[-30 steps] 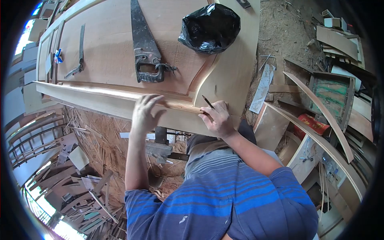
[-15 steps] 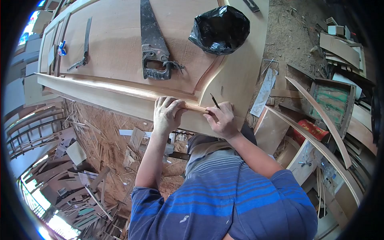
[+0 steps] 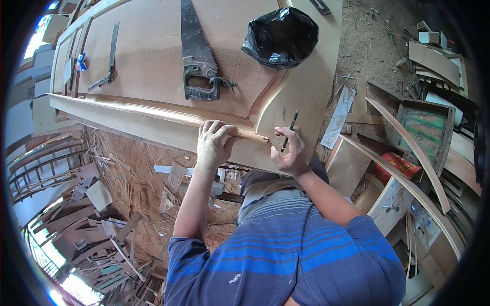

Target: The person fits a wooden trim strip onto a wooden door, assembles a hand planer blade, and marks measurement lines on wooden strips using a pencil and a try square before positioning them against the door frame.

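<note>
My left hand (image 3: 214, 145) is closed around a long wooden moulding strip (image 3: 163, 115) near its right end. The strip lies along the near edge of a large wooden panel (image 3: 153, 66) with a curved inner border. Just beyond the strip's cut end, my right hand (image 3: 292, 155) holds a dark pencil (image 3: 293, 121) among its fingers, the pencil slanting upward. Thumb and forefinger of that hand are apart, and it no longer touches the strip. On the panel a handsaw (image 3: 200, 64) lies with its handle toward me.
A black plastic bag (image 3: 280, 38) sits on the panel's right part, a folding metal bevel (image 3: 109, 61) on its left. Curved wooden strips (image 3: 408, 145) and a red container (image 3: 395, 168) stand at right. Offcuts and shavings (image 3: 127, 183) litter the floor.
My right hand has let go of the strip's end and shifted slightly right. Its pencil has turned more upright. My left hand stays on the strip.
</note>
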`<state>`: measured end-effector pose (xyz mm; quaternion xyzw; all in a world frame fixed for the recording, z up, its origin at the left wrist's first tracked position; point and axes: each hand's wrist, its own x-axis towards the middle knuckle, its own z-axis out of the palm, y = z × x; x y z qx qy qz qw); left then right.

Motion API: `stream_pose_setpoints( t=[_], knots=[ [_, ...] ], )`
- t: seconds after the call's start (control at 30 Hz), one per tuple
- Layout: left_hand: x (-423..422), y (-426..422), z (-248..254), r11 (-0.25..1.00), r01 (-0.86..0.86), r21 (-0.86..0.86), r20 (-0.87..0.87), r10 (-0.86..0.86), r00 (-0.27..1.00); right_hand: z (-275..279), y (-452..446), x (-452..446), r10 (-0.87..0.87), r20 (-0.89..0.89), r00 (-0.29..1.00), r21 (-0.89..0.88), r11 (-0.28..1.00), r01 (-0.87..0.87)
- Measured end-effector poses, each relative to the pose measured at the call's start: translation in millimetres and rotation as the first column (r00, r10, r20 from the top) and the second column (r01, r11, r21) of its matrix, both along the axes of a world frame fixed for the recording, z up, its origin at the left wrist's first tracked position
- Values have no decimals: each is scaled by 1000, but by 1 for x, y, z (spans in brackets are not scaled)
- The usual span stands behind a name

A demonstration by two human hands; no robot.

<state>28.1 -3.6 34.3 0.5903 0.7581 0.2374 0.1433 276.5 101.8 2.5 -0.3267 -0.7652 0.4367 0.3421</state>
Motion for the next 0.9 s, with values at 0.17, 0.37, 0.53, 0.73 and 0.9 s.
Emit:
stream_pose_setpoints(
  t=[0.17,0.37,0.53,0.73,0.9],
  knots=[
    [0,-1,-1,1000,8,-2,-13,-8,1000,-3,-2,-1,20,15,1000,12,1000,-21],
    [-1,-1,-2,1000,16,-5,-16,-16,1000,-6,-6,-4,5,27,1000,4,1000,-5],
    [0,1,1,1000,10,-1,-3,-10,1000,-4,-5,-5,-3,29,1000,16,1000,2],
    [0,0,1,1000,9,-7,9,-8,1000,-3,-3,-7,16,59,998,62,998,-20],
    [-1,0,7,1000,-5,1,13,5,1000,-1,-4,-9,33,102,994,71,997,-40]
  ],
)
